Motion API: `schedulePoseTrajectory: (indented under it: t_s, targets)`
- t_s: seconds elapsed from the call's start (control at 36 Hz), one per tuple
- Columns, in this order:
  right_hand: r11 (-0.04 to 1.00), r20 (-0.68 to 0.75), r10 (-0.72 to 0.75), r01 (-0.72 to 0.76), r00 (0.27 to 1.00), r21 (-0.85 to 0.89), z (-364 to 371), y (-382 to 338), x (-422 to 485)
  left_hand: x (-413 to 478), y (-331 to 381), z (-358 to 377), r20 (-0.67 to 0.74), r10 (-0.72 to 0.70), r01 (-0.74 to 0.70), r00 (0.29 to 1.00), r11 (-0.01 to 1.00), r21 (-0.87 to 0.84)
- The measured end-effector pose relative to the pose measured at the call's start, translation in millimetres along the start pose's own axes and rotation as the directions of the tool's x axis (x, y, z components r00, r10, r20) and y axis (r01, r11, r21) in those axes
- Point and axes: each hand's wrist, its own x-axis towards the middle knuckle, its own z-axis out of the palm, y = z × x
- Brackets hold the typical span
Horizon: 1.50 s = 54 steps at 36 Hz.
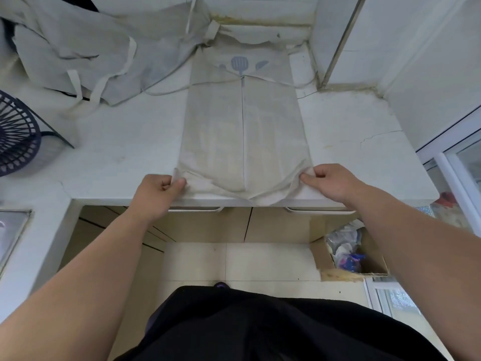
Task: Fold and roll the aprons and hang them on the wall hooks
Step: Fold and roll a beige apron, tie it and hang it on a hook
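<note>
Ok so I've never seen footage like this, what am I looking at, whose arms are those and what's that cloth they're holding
There is no machine here: it is one picture from a camera worn on a person's head, looking down at their own arms. On the white counter lies a pale apron, folded into a long strip with a spatula print at its far end. The left hand pinches its near left corner and the right hand its near right corner. Other crumpled aprons lie at the far left, and a dark slatted basket sits at the left edge.
</note>
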Motion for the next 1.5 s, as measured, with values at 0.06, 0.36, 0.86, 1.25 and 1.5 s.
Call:
schedulePoseTrajectory:
  t_s: [0.06,0.36,0.86,1.25,1.5]
  targets:
    - [0.999,-0.060,-0.033,0.030,0.998,-0.044,1.3,0.3,1.6,5.3,3.2,1.1,-0.068,0.042,-0.039,0.997,0.998,0.043]
    - [0.951,-0.050,0.077,-0.088,0.996,-0.298,5.8,6.2,19.1,31.5,5.8,8.6,-0.059,-0.039,0.049,0.998,0.981,0.188]
    - [0.823,-0.303,0.133,-0.275,0.944,-0.496,25.6,-7.8,34.7,49.3,8.5,26.9,-0.274,-0.063,0.176,0.960,0.894,0.411]
    - [0.668,0.160,-0.179,0.239,0.971,-0.705,70.5,-12.8,33.4,38.8,21.0,66.4,0.453,0.162,-0.455,0.877,0.585,0.672]
    - [0.793,0.076,-0.239,0.239,0.968,-0.561,43.6,-3.9,35.5,46.4,9.3,25.4,0.369,0.140,-0.356,0.919,0.700,0.619]
